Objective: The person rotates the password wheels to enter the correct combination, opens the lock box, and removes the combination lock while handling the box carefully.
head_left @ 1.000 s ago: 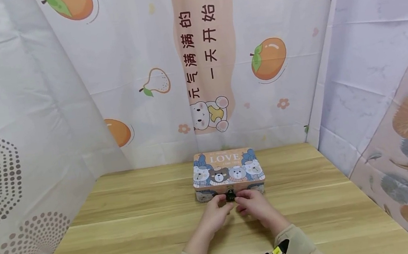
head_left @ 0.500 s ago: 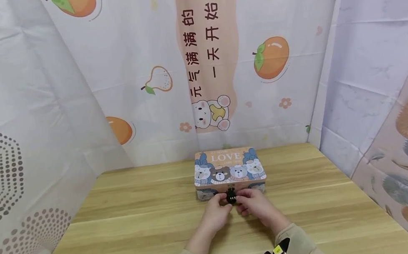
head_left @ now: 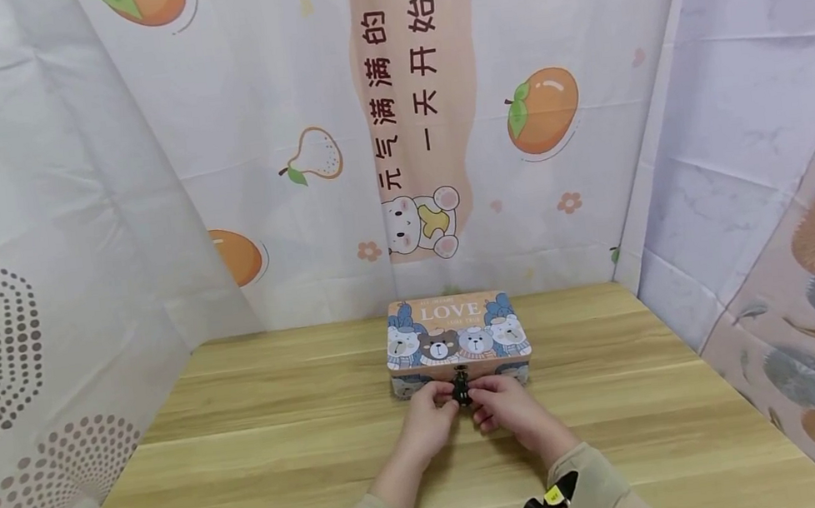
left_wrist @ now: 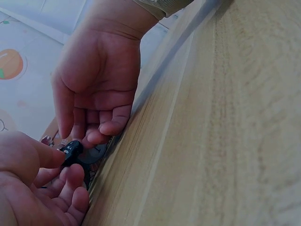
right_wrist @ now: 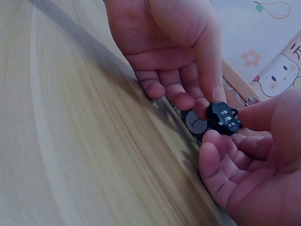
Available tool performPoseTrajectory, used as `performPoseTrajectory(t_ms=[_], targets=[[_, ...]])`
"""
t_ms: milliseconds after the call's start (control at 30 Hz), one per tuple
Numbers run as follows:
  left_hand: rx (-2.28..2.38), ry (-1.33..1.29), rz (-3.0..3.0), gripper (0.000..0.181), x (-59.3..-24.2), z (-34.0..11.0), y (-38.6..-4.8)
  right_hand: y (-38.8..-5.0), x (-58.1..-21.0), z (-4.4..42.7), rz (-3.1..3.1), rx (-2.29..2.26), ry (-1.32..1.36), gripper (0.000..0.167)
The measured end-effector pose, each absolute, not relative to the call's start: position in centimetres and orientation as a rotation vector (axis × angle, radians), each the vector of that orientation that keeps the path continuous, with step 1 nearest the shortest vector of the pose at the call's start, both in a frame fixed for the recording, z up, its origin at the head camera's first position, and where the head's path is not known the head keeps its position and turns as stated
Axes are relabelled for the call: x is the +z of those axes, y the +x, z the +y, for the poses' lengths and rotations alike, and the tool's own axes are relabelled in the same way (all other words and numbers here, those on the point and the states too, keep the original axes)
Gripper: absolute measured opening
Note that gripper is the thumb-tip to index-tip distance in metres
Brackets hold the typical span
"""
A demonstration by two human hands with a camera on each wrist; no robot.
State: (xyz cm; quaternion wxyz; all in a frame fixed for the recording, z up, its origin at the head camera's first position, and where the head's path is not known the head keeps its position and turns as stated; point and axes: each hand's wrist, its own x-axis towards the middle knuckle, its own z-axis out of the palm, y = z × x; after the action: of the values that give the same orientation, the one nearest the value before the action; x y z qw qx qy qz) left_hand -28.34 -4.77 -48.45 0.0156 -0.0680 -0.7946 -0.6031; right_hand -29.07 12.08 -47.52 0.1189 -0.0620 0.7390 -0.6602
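A black padlock with number dials [head_left: 462,392] [right_wrist: 223,118] is at the front clasp of a closed tin box [head_left: 458,337] printed with bears and "LOVE". From the left side, my left hand [head_left: 427,424] [right_wrist: 171,47] pinches the padlock between thumb and finger. My right hand [head_left: 512,410] [right_wrist: 263,165] pinches its other side near the shackle, other fingers curled below. In the left wrist view the padlock [left_wrist: 71,153] sits between my left hand [left_wrist: 35,181] and my right hand [left_wrist: 99,75]. Whether the shackle passes through the clasp, I cannot tell.
The box stands at the back of a wooden table [head_left: 288,460], close to a printed curtain [head_left: 314,231]. More cloth hangs at the left and right sides. A black device with a yellow label [head_left: 549,503] is on my right sleeve.
Both hands keep hold of the padlock, which appears slightly turned, with more of the metal above it showing. The head view has shifted a little; the box stays in place.
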Motion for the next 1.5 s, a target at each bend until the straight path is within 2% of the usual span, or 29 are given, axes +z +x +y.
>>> performPoseTrajectory(t_ms=[1167,1500], targets=[[-1.959,-0.173,-2.471,0.016,-48.4,-5.4,-28.2,-29.0,-47.7,12.2,1.93,-1.99,-0.169,0.036],[-1.947,-0.185,-2.454,0.015,-48.3,-5.1,-28.5,-29.1,-47.2,11.1,1.902,-1.983,-0.111,0.032]])
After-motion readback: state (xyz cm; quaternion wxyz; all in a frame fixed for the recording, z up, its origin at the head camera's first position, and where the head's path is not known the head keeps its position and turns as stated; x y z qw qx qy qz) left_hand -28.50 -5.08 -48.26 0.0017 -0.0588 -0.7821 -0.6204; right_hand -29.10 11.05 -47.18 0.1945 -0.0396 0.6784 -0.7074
